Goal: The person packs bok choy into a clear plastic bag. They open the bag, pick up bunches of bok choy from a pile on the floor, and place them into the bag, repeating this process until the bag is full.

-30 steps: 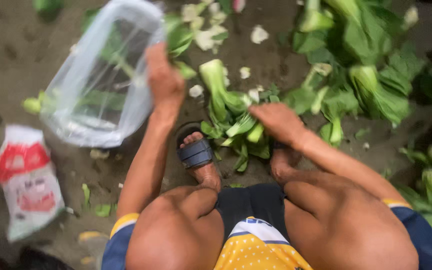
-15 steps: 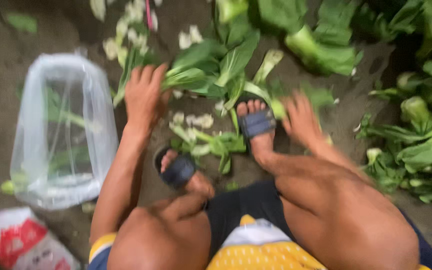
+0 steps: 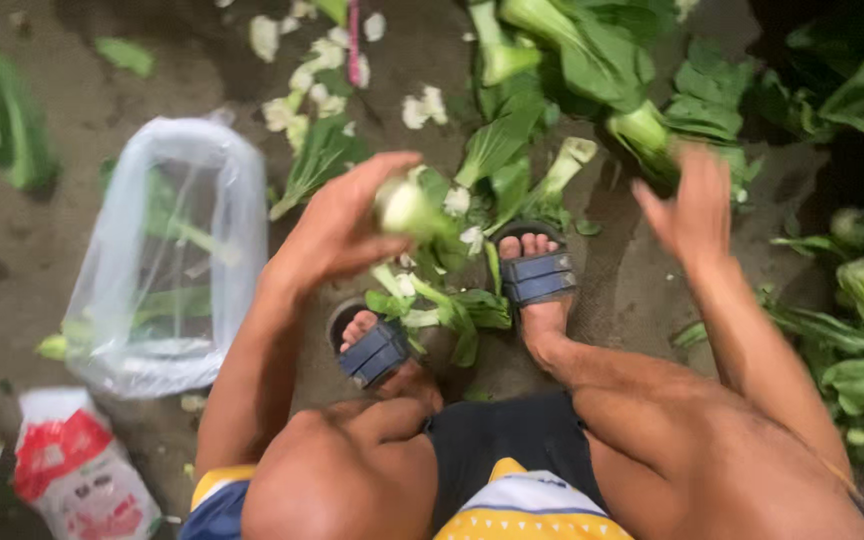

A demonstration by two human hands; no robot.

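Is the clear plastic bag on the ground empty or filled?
Partly filled: green leafy stalks show through the clear plastic bag, lying on the ground beside the left hand.

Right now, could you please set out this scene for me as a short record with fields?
setting: bare earth ground, seen from above a squatting person
left hand: closed round the pale base of a leafy green vegetable
right hand: open, fingers spread, holding nothing, near the vegetable pile
feet: in dark sandals, cut leaves lying between them
left side: clear plastic bag with a few greens inside; red and white packet below it
right side: more leafy greens
scraps: pale stem trimmings scattered on the ground
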